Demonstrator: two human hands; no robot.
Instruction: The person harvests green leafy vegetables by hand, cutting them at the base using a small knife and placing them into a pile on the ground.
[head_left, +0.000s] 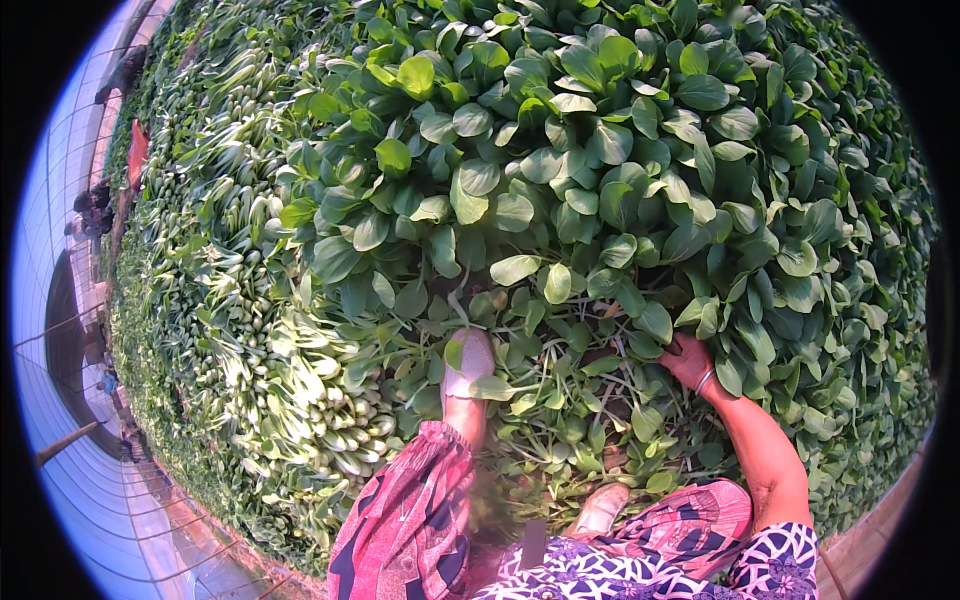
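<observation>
My right hand, with a silver bangle at the wrist, reaches in low among standing leafy greens that look like bok choy. Leaves cover its fingertips, so I cannot see whether they grip a stem. My left hand is out of view. Loose leaves and thin stems litter the soil between my feet. To the left lies a heap of pulled greens, their pale stalk ends bunched together and facing me.
My shoes, one forward and the other further back, stand among fallen leaves. A long row of laid-down greens runs up the left. Beyond are a red object, distant people and a greenhouse's plastic wall with a frame.
</observation>
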